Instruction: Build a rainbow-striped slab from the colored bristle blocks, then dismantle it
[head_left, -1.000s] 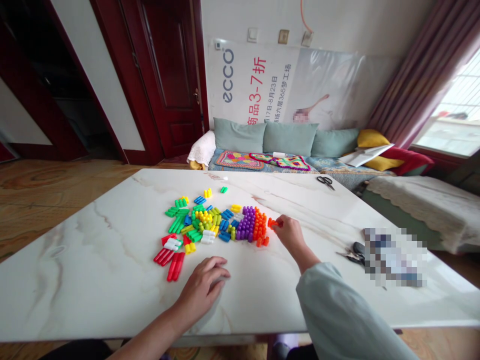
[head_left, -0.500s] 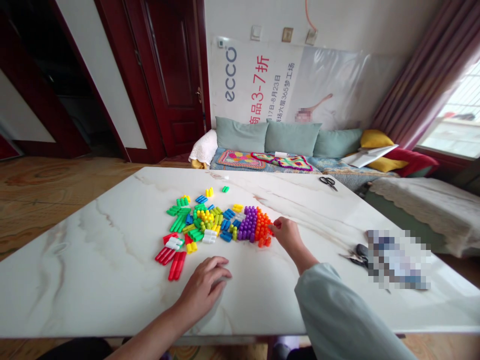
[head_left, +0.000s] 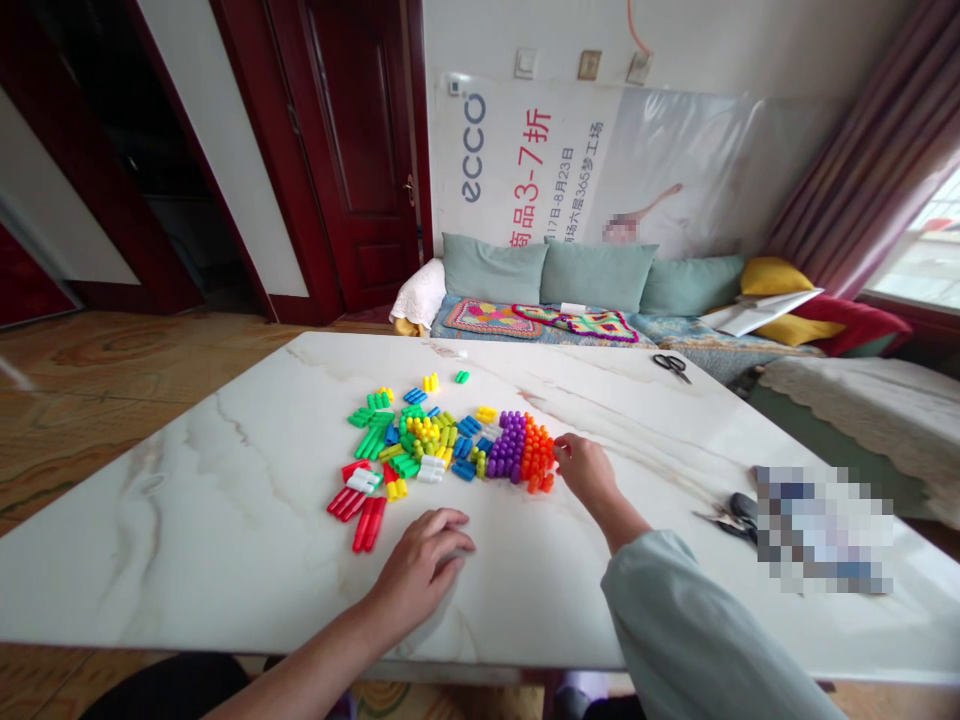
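On the white marbled table (head_left: pixel 247 560), purple building blocks (head_left: pixel 508 447) stand upright in a tight cluster, their round knobs on top. Orange building blocks (head_left: pixel 538 455) are packed against their right side. My right hand (head_left: pixel 589 478) is at the right edge of the orange ones, thumb and fingertips closed on an orange block there, partly hidden by the fingers. Lower down, my left hand (head_left: pixel 424 560) rests on the tabletop, fingers loosely stretched and holding nothing. Left of the purple cluster lie loose green blocks (head_left: pixel 375 437), yellow blocks (head_left: pixel 424 430), blue blocks (head_left: pixel 463 468) and red blocks (head_left: pixel 368 524).
Black-handled scissors (head_left: pixel 670 366) lie near the far right edge. Another dark-handled cutting tool (head_left: pixel 739 515) sits at the right beside a blurred-out flat item (head_left: pixel 821 530). Beyond the table is a sofa with green cushions (head_left: pixel 600 275).
The whole view has shifted slightly, so everything appears a little further right. My right hand stays at the orange blocks, and my left hand still rests on the table.
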